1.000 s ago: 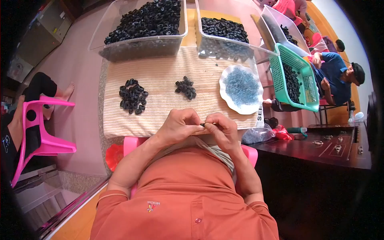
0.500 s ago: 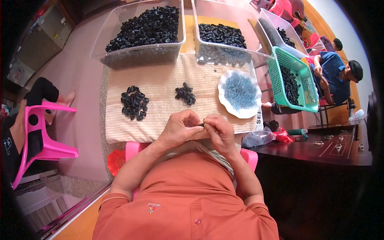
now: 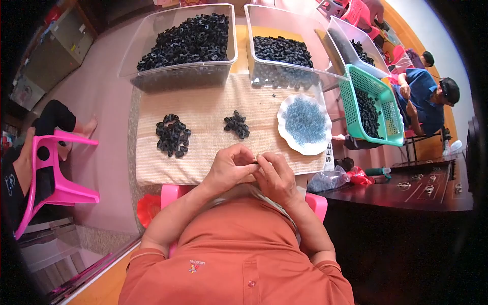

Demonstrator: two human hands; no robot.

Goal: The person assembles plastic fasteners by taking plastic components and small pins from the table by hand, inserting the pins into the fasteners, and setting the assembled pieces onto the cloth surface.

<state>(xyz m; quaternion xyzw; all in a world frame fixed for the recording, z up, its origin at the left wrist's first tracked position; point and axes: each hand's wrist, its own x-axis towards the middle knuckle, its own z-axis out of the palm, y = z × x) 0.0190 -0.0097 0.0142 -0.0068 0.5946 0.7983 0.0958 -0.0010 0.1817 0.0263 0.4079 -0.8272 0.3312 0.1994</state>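
Observation:
My left hand (image 3: 230, 166) and my right hand (image 3: 277, 178) meet in front of my body, over the near edge of the striped cream towel (image 3: 203, 104). Thumbs and fingertips of both are pinched together on something tiny, mostly hidden by the fingers. Beyond them lies a small cluster of black ring-like plastic parts (image 3: 237, 125). Farther left is a larger pile of similar black parts (image 3: 173, 136). To the right, a white scalloped plate (image 3: 308, 151) holds many small, clear bluish pieces (image 3: 305, 121).
Two clear bins of black parts, a left bin (image 3: 185, 80) and a middle bin (image 3: 287, 77), stand at the back. Right of them are another clear bin (image 3: 339, 40) and a green basket (image 3: 352, 114). A person (image 3: 426, 96) sits beyond. A pink chair (image 3: 58, 170) is at left.
My fingers have shifted slightly, with the right hand turning so that its back shows more. The tiny dark piece between the fingertips is less visible. The whole view has tilted a little.

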